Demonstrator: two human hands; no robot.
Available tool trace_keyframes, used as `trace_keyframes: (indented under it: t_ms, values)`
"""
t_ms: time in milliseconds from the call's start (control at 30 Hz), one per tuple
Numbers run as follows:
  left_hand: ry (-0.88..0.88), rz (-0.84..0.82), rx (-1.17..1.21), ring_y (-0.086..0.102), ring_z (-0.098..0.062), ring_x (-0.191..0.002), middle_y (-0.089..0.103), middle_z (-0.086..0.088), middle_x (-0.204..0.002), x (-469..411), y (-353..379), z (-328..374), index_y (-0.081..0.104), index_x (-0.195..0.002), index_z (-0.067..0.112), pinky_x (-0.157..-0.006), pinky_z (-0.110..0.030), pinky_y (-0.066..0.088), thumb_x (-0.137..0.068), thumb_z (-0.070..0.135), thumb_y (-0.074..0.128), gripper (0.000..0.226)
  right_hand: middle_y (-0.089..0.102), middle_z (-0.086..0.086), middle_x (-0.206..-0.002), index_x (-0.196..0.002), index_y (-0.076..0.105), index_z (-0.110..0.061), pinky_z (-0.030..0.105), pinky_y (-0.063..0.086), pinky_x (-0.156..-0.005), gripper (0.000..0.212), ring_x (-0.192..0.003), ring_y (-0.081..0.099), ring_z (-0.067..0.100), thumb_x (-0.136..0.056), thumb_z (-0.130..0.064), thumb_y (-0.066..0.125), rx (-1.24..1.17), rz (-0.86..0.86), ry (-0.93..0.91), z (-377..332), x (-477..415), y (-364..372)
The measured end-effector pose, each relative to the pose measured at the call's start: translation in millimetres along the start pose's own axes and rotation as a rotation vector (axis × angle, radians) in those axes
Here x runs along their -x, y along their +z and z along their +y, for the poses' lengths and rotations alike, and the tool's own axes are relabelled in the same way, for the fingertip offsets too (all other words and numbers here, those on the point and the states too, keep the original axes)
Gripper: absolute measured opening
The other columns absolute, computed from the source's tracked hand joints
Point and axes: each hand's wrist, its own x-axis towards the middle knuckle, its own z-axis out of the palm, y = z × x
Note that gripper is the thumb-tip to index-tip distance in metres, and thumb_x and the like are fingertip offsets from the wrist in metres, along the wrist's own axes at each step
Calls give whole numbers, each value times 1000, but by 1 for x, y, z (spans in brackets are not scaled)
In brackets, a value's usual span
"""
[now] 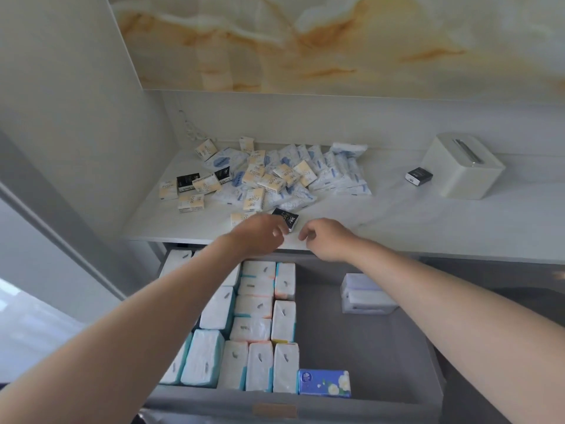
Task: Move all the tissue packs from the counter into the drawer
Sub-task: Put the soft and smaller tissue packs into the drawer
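A heap of small tissue packs (269, 175), cream, black and blue-white, lies on the white counter (397, 218). Below it the grey drawer (367, 332) stands pulled out, its left half filled with rows of white packs (256, 328). My left hand (260, 237) hovers at the counter's front edge, fingers loosely curled, its fingertips at a black pack (286, 218) and covering part of a cream pack (241, 218). My right hand (324, 240) hangs beside it, fingers loosely curled, holding nothing.
A cream tissue box (461, 169) and a lone black pack (419, 176) sit at the counter's right. In the drawer lie a blue flowered pack (324, 383) at the front and a clear-wrapped bundle (367, 293) at the right. A cabinet wall rises on the left.
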Motion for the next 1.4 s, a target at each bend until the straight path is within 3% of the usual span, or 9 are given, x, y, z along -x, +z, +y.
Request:
trace_keyframes:
  t_ms: [167,400,533,667,833,1033,1133,1233,1400]
  values:
    - [-107,206,-162,49,-24,-119,53,-2,-132,-43,-25,-22,51,-134,30,-94,-39,47,-94,30,55,40,50,8,-141,-138,50,-18,29,41,-94,47,-125,51,27,-92,-12,54,-72,151,116,-3,-50,-24]
    - [-261,102,-344,43,-31,-127,30,-3,-152,-76,-14,-61,20,-150,48,-84,-40,46,-98,55,41,57,34,11,-156,-157,14,-15,31,41,-89,80,-134,44,32,-93,-28,60,-149,128,278,0,-102,-31]
    - [-334,227,-369,48,-29,-118,46,-6,-135,-86,-16,-67,37,-142,35,-73,-35,41,-95,56,45,52,52,10,-135,-144,36,-14,33,47,-87,70,-116,52,28,-84,-33,67,-285,130,345,-6,-127,-20]
    - [-320,144,-340,35,-33,-130,42,-7,-143,-93,-18,-73,36,-146,36,-94,-42,42,-95,52,48,54,63,0,-102,-124,60,-14,24,40,-62,45,-82,56,13,-85,-30,74,-555,135,319,-21,-141,-7]
    - [-220,95,-340,31,-33,-132,38,-3,-149,-92,-16,-77,33,-148,39,-107,-46,29,-94,57,47,59,71,2,-100,-110,65,-21,25,44,-49,47,-79,64,19,-72,-38,86,-572,158,315,-31,-150,1]
    - [-135,498,-227,40,-26,-127,44,-2,-135,-86,-9,-68,40,-135,26,-105,-42,37,-84,47,66,60,73,8,-96,-102,70,-11,30,56,-49,32,-73,71,25,-74,-12,85,-705,340,319,-28,-146,-11]
    - [108,333,-346,24,-23,-143,24,2,-155,-89,-9,-65,24,-150,36,-114,-46,30,-90,40,61,71,68,-1,-96,-104,63,-19,36,61,-61,37,-79,70,22,-73,-15,83,-585,489,246,-26,-137,-24]
    - [-67,69,-322,7,-24,-149,8,4,-163,-97,-9,-65,16,-153,43,-117,-49,22,-96,46,50,66,65,-5,-92,-105,60,-19,27,47,-65,36,-81,63,18,-73,-17,76,-431,594,172,-22,-127,-40]
    - [-122,189,-156,30,-27,-137,40,-4,-149,-102,-13,-43,49,-139,33,-112,-44,24,-98,44,45,43,67,-7,-93,-102,61,-20,24,43,-62,28,-82,62,16,-77,-15,72,-507,727,134,-15,-107,-65]
